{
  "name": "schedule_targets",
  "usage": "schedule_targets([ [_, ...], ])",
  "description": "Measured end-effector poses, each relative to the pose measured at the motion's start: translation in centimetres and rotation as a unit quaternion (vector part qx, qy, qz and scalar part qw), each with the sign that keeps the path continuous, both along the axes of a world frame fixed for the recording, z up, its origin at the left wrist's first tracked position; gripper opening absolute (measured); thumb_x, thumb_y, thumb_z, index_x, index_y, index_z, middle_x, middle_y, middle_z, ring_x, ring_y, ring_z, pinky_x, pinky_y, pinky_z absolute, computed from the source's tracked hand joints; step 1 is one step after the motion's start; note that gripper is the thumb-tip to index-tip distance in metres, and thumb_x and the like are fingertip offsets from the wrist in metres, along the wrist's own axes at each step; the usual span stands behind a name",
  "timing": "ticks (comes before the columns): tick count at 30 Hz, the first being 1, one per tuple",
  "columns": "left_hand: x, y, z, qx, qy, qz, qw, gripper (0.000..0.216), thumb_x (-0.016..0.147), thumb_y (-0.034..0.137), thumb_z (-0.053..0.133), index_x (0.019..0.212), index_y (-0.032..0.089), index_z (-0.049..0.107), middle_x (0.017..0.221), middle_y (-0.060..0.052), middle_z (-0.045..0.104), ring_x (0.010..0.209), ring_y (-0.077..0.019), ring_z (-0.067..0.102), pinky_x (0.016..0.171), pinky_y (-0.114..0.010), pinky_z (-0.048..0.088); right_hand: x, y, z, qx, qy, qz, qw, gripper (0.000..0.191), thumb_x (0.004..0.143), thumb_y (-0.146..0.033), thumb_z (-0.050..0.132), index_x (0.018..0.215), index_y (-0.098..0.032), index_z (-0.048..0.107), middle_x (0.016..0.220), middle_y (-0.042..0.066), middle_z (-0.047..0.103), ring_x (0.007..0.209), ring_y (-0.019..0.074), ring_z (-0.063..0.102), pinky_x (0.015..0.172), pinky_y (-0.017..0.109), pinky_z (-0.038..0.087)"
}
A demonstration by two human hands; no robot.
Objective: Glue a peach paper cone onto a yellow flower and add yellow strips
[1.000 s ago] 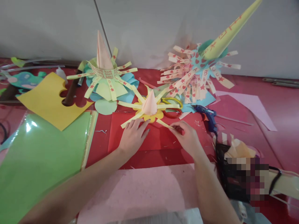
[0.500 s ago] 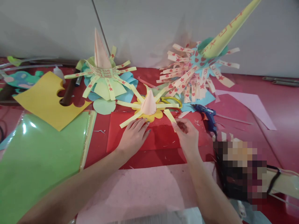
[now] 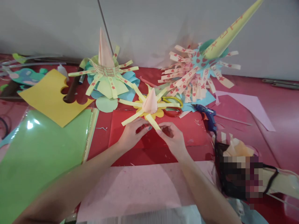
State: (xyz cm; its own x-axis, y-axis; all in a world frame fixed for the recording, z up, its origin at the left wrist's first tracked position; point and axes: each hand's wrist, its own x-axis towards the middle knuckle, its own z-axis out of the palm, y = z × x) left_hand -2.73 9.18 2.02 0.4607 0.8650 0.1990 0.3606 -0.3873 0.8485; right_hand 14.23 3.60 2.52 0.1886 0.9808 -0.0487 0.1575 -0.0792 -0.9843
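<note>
A small paper craft (image 3: 149,104) sits on a red sheet (image 3: 187,130): a peach cone on a yellow flower base with pale yellow strips fanning out. My right hand (image 3: 171,140) pinches the near end of one yellow strip (image 3: 153,122), fingers curled round it. Just left of that strip, my left hand (image 3: 133,135) rests on the red sheet with its fingertips close to the flower base.
Two bigger cone crafts stand behind, one green and blue (image 3: 106,74), one tall with red-marked strips (image 3: 201,68). A blue glue gun (image 3: 207,115) lies right of the small craft, scissors (image 3: 173,105) behind it. Yellow (image 3: 46,99), green (image 3: 35,149) and pink (image 3: 140,186) sheets lie nearer.
My right hand has moved left with the yellow strip, swinging it from the right side of the small craft to its front. My left hand has shifted slightly.
</note>
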Motion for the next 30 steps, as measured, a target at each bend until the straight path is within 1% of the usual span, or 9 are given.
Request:
schedule_targets([
  [3,0.0,0.2,0.1,-0.026,-0.011,0.010,1.000,0.017,0.085,0.029,0.054,0.078,0.018,0.065,0.075,-0.001,0.065,0.070,-0.0123,0.060,0.065,-0.023,0.050,-0.3,-0.1,-0.2,-0.014,-0.010,0.026,1.000,0.019,0.077,-0.036,0.064,0.091,-0.024,0.061,0.086,0.000,0.063,0.078,0.0122,0.058,0.076,0.026,0.049],
  [5,0.0,0.3,0.1,-0.045,-0.019,0.025,0.998,0.018,0.084,0.029,0.055,0.073,0.018,0.065,0.072,0.000,0.064,0.067,-0.0118,0.059,0.063,-0.023,0.049,-0.3,0.0,-0.1,-0.030,-0.018,0.039,0.999,0.022,0.077,-0.038,0.064,0.093,-0.024,0.061,0.089,0.001,0.064,0.080,0.0130,0.059,0.076,0.027,0.049],
  [9,-0.1,0.5,-0.2,-0.078,-0.059,0.081,0.992,0.017,0.083,0.031,0.057,0.073,0.019,0.065,0.071,0.001,0.065,0.067,-0.0115,0.059,0.065,-0.023,0.049,0.2,0.0,0.1,-0.044,-0.045,0.037,0.997,0.024,0.080,-0.040,0.060,0.097,-0.023,0.062,0.098,0.003,0.066,0.088,0.0151,0.061,0.080,0.029,0.049],
  [11,-0.1,0.6,-0.5,-0.093,-0.065,0.098,0.989,0.019,0.083,0.034,0.057,0.074,0.019,0.065,0.068,0.002,0.064,0.064,-0.0110,0.058,0.063,-0.022,0.048,0.5,0.0,0.1,-0.046,-0.069,0.024,0.996,0.023,0.081,-0.040,0.058,0.094,-0.023,0.063,0.095,0.003,0.067,0.086,0.0153,0.061,0.080,0.029,0.049],
  [14,-0.2,0.7,-0.6,-0.111,-0.070,0.095,0.987,0.020,0.082,0.036,0.057,0.076,0.019,0.065,0.068,0.002,0.064,0.063,-0.0106,0.058,0.061,-0.022,0.047,0.7,0.0,0.0,-0.047,-0.092,0.020,0.994,0.020,0.082,-0.040,0.057,0.087,-0.022,0.065,0.086,0.002,0.068,0.081,0.0156,0.062,0.078,0.029,0.048],
  [16,-0.2,0.7,-0.6,-0.119,-0.074,0.090,0.986,0.020,0.082,0.037,0.057,0.077,0.019,0.065,0.069,0.002,0.064,0.063,-0.0107,0.058,0.061,-0.022,0.047,0.7,0.0,-0.1,-0.044,-0.096,0.024,0.994,0.019,0.083,-0.039,0.056,0.084,-0.022,0.065,0.084,0.002,0.068,0.081,0.0158,0.062,0.079,0.029,0.048],
  [19,-0.2,0.6,-0.5,-0.131,-0.080,0.093,0.984,0.020,0.082,0.037,0.058,0.079,0.019,0.066,0.069,0.001,0.064,0.063,-0.0109,0.058,0.060,-0.022,0.047,0.6,0.0,0.0,-0.049,-0.096,0.025,0.994,0.018,0.082,-0.038,0.056,0.083,-0.022,0.065,0.084,0.001,0.068,0.082,0.0157,0.062,0.080,0.029,0.047],
  [23,-0.2,0.6,-0.5,-0.140,-0.090,0.097,0.981,0.018,0.080,0.036,0.060,0.080,0.020,0.067,0.071,0.001,0.065,0.064,-0.0110,0.058,0.061,-0.023,0.048,0.5,0.1,0.3,-0.062,-0.106,0.030,0.992,0.018,0.078,-0.039,0.061,0.084,-0.022,0.065,0.087,0.002,0.069,0.083,0.0167,0.062,0.079,0.030,0.048],
  [30,-0.3,0.6,-0.3,-0.143,-0.087,0.096,0.981,0.018,0.079,0.037,0.060,0.077,0.019,0.066,0.071,0.001,0.065,0.064,-0.0112,0.058,0.061,-0.023,0.048,0.5,0.1,0.4,-0.066,-0.118,0.040,0.990,0.018,0.076,-0.040,0.063,0.077,-0.022,0.065,0.082,0.001,0.068,0.079,0.0166,0.062,0.078,0.030,0.048],
])
